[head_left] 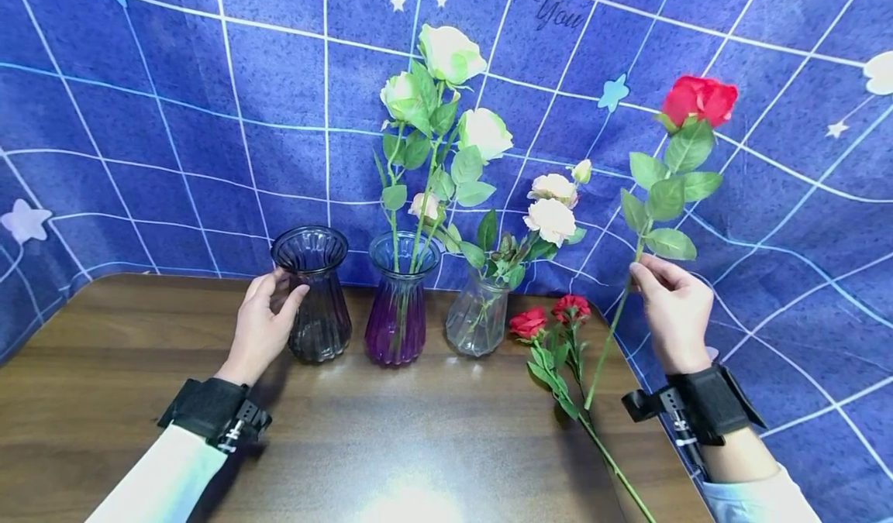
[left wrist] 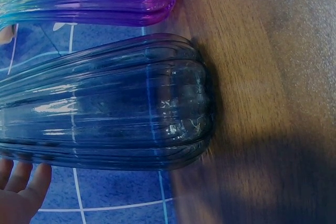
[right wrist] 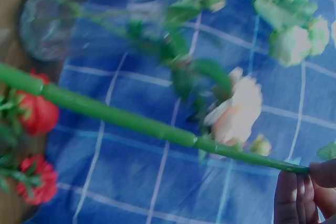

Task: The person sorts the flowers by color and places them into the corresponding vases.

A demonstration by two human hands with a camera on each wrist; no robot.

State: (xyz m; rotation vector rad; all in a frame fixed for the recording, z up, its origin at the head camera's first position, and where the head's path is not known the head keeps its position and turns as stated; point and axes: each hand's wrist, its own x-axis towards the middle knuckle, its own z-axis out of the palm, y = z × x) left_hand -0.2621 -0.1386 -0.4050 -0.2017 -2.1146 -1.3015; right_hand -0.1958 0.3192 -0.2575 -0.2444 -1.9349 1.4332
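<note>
Okay, left hand holds smoky glass vase, right hand pinches red rose: mid-arranging, I'd guess; stem needs bringing across.

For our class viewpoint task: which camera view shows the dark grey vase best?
The head view: the dark grey vase appears from rim to base. The left wrist view shows its body and base closer but cuts off the rim; the right wrist view omits it.

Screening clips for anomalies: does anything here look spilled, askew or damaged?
Nothing stands out: the ribbed dark-grey glass vase, purple glass vase and clear glass vase stand upright, and no spill or damage shows.
</note>
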